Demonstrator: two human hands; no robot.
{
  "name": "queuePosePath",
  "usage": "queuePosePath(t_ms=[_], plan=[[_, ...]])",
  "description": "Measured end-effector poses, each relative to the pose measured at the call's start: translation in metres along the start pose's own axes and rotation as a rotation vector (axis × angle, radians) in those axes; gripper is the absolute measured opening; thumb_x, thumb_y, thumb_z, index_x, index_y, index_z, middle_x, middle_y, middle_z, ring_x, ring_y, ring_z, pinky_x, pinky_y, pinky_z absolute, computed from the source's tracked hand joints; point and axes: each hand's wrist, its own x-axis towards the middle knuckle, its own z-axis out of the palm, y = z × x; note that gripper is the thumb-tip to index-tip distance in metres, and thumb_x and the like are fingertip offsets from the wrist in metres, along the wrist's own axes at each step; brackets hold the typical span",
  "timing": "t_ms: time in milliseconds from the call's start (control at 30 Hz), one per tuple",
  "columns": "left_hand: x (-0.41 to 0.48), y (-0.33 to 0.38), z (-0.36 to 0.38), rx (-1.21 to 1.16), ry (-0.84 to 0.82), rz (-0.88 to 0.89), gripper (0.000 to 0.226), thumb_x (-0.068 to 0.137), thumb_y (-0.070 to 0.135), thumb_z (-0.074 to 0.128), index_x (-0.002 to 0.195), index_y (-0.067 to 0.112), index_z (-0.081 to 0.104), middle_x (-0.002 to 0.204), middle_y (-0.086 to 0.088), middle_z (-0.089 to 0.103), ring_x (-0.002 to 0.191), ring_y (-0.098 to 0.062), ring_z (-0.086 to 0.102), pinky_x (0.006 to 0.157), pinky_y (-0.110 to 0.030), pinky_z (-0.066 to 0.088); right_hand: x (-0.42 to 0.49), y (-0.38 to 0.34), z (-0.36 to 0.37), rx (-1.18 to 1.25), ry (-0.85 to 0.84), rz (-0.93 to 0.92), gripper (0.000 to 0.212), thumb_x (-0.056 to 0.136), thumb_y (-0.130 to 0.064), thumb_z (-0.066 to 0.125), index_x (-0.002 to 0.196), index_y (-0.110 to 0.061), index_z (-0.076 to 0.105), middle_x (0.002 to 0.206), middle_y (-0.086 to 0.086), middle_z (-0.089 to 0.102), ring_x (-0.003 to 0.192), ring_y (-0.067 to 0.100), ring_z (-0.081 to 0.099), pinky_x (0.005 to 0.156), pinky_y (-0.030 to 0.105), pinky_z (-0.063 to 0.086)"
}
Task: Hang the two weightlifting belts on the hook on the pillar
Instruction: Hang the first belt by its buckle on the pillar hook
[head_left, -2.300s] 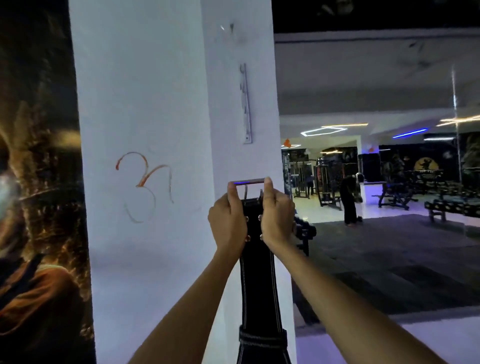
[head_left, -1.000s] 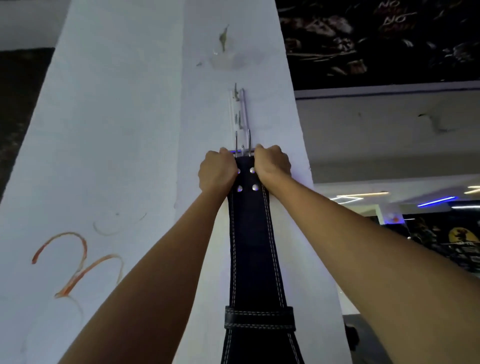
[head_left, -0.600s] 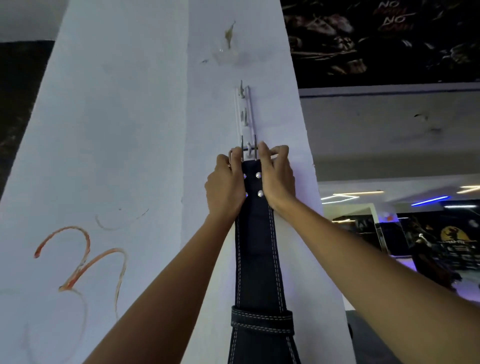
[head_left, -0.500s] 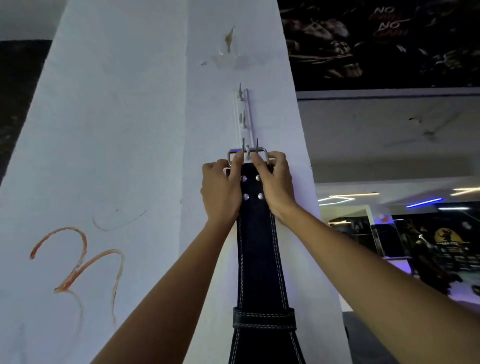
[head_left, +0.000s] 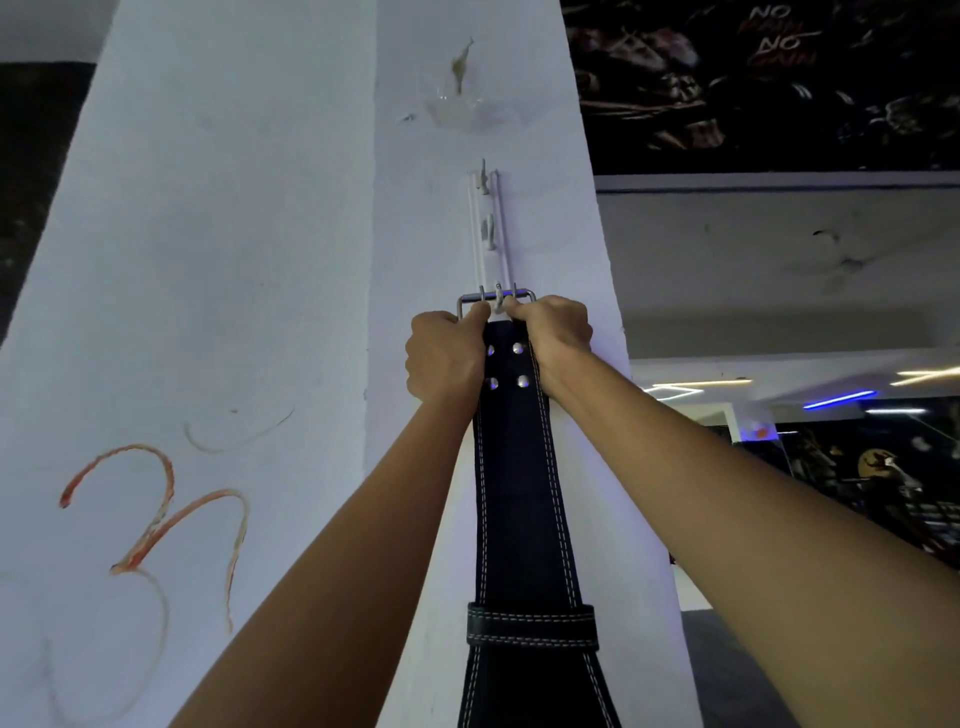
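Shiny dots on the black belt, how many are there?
4 rivets on the belt: two up top, two just below, between both hands. Fingers may hide more.

The belt (head_left: 522, 493) is cut off by the bottom edge. Only 1 belt is seen. The buckle (head_left: 496, 301) sides are covered by both hands' fingers (head_left: 478, 313); whether it sits on the hook (head_left: 498, 304) cannot be told.

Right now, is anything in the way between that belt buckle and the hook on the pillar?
Nothing visible blocks it. Both hands, left hand and right hand, hold the belt by its top, and the metal buckle sits right at the lowest hook of the hook rail. Whether it has caught is unclear.
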Motion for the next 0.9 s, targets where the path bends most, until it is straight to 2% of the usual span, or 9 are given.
queuePosePath(t_ms=[167,267,333,433,500,567,600,800,900], plan=[[-0.013,-0.013,-0.007,-0.139,-0.084,0.102,0.043,0.085,0.042,0.058,0.055,0.018,0.039,0.054,0.003,0.041,0.054,-0.019,0.040,0.057,-0.031,0.033,-0.005,0.011,-0.004,0.007,-0.084,-0.078,0.025,0.083,-0.038,0.061,0.084,-0.014,0.055,0.071,0.000,0.056,0.070,0.020,0.055,0.065,0.031,0.045],[-0.036,-0.028,-0.022,-0.374,-0.212,0.145,0.010,0.089,0.030,0.060,0.090,0.020,0.063,0.081,0.011,0.064,0.081,-0.010,0.062,0.074,-0.025,0.051,-0.024,0.026,-0.015,0.083,-0.206,-0.100,0.049,0.085,-0.040,0.059,0.126,-0.016,0.047,0.121,0.003,0.054,0.111,0.019,0.055,0.080,0.027,0.051],[-0.064,-0.048,-0.041,-0.484,-0.357,0.043,0.027,0.090,0.027,0.060,0.116,0.020,0.059,0.103,0.010,0.066,0.097,-0.011,0.064,0.069,-0.018,0.054,-0.058,0.041,-0.036,0.115,-0.271,-0.097,0.065,0.087,-0.036,0.059,0.142,-0.022,0.027,0.137,-0.005,0.038,0.124,0.012,0.043,0.095,0.025,0.040],[-0.118,-0.098,-0.068,-0.470,-0.575,-0.109,0.025,0.091,0.027,0.057,0.107,0.013,0.068,0.097,-0.005,0.073,0.083,-0.018,0.070,0.065,-0.025,0.055,-0.129,0.087,-0.075,0.165,-0.365,0.022,0.058,0.088,-0.023,0.058,0.140,-0.018,0.034,0.122,-0.006,0.052,0.109,0.011,0.055,0.083,0.019,0.048],[-0.160,-0.135,-0.084,-0.483,-0.582,-0.208,0.020,0.089,0.022,0.059,0.101,0.012,0.072,0.093,-0.007,0.074,0.083,-0.016,0.070,0.069,-0.028,0.056,-0.177,0.128,-0.098,0.225,-0.355,0.094,0.030,0.087,-0.013,0.059,0.116,-0.009,0.059,0.094,-0.003,0.072,0.084,0.010,0.068,0.068,0.015,0.055],[-0.198,-0.165,-0.099,-0.492,-0.553,-0.299,0.018,0.087,0.018,0.062,0.099,0.008,0.072,0.092,-0.010,0.074,0.081,-0.018,0.070,0.069,-0.029,0.055,-0.215,0.164,-0.116,0.200,-0.287,0.160,0.011,0.084,-0.005,0.058,0.091,-0.010,0.066,0.068,-0.008,0.075,0.063,0.004,0.068,0.058,0.013,0.053],[-0.215,-0.179,-0.105,-0.498,-0.550,-0.342,0.018,0.085,0.015,0.064,0.099,0.006,0.071,0.093,-0.012,0.074,0.081,-0.021,0.070,0.071,-0.032,0.056,-0.231,0.179,-0.124,0.177,-0.270,0.189,0.012,0.084,-0.002,0.059,0.089,-0.009,0.066,0.065,-0.009,0.074,0.062,0.002,0.068,0.059,0.013,0.054],[-0.295,-0.232,-0.134,-0.443,-0.534,-0.578,0.017,0.083,0.005,0.066,0.098,0.001,0.070,0.089,-0.011,0.075,0.080,-0.024,0.072,0.072,-0.031,0.058,-0.310,0.247,-0.150,0.094,-0.212,0.420,0.016,0.083,-0.007,0.062,0.095,-0.015,0.068,0.084,-0.008,0.076,0.081,0.007,0.071,0.078,0.022,0.056],[-0.299,-0.236,-0.133,-0.415,-0.525,-0.616,0.016,0.083,0.006,0.066,0.099,0.001,0.069,0.087,-0.009,0.075,0.077,-0.020,0.072,0.067,-0.027,0.058,-0.313,0.251,-0.146,0.062,-0.169,0.431,0.016,0.085,-0.010,0.061,0.098,-0.017,0.067,0.088,-0.008,0.074,0.081,0.007,0.070,0.078,0.020,0.056]])
